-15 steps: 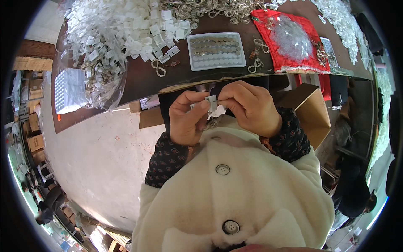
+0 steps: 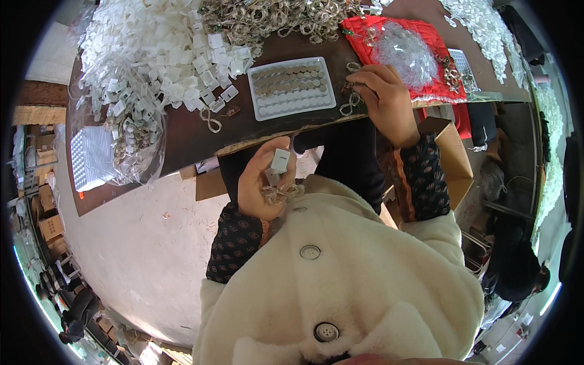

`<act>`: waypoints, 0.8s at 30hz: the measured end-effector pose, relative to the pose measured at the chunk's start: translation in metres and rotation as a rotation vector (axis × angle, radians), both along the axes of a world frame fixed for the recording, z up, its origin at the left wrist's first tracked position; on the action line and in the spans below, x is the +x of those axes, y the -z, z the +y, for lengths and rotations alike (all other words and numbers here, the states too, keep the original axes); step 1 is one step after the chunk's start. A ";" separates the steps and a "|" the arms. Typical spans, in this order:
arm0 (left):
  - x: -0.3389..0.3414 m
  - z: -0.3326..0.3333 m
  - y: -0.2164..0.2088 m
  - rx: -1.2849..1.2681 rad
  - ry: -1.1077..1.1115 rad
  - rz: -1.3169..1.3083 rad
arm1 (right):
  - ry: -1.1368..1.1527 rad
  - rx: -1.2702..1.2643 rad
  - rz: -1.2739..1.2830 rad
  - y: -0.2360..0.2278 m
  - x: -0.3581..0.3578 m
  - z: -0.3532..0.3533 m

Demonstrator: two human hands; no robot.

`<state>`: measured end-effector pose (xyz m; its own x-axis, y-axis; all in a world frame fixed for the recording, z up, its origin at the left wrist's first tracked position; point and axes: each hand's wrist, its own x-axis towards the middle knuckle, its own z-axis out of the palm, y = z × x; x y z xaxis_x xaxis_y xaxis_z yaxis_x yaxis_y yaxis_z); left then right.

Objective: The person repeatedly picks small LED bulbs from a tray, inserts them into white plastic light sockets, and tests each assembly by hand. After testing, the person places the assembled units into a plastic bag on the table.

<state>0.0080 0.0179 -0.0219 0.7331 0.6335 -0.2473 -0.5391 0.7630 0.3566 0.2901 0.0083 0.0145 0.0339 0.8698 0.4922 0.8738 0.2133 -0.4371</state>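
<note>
My left hand (image 2: 263, 182) is closed round a white plastic case (image 2: 280, 160) near the table's front edge. Below that case, a second whitish piece and coiled clear wire (image 2: 283, 193) stick out of the same hand. My right hand (image 2: 389, 103) reaches over the table edge. Its thumb and fingertips pinch at a small brown part with a wire coil (image 2: 353, 67), partly hidden by the fingers. Another wire coil (image 2: 350, 104) lies just nearer. Left of it stands a white tray (image 2: 292, 112) with rows of round coin-like cells.
A heap of white cases (image 2: 152, 48) covers the table's left, with a plastic bag (image 2: 143, 143) of wired cases before it. Tangled wire coils (image 2: 280, 21) lie behind the tray. On the right, clear film pieces (image 2: 404, 55) rest on red cloth (image 2: 447, 85). A cardboard box (image 2: 453, 158) stands below.
My right hand has left the case and moved up and right to the coils on the table. My left hand keeps the case, now turned, with more wire showing. The view has shifted slightly.
</note>
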 end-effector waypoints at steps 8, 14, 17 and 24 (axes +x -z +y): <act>0.002 -0.004 0.007 0.112 -0.026 0.039 | -0.077 0.027 -0.026 0.023 0.026 0.016; 0.002 -0.004 0.005 0.056 -0.017 0.118 | 0.075 0.092 0.413 0.014 0.034 0.023; 0.005 -0.003 -0.006 0.049 -0.029 0.171 | 0.039 0.125 0.803 0.001 0.027 0.026; 0.014 -0.007 -0.050 0.412 -0.214 0.490 | -0.289 0.032 0.252 -0.045 -0.042 -0.007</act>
<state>0.0215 0.0110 0.0283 0.4455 0.8662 -0.2265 -0.3648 0.4067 0.8376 0.2482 0.0017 0.0597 -0.0872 0.8453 0.5271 0.6414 0.4525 -0.6196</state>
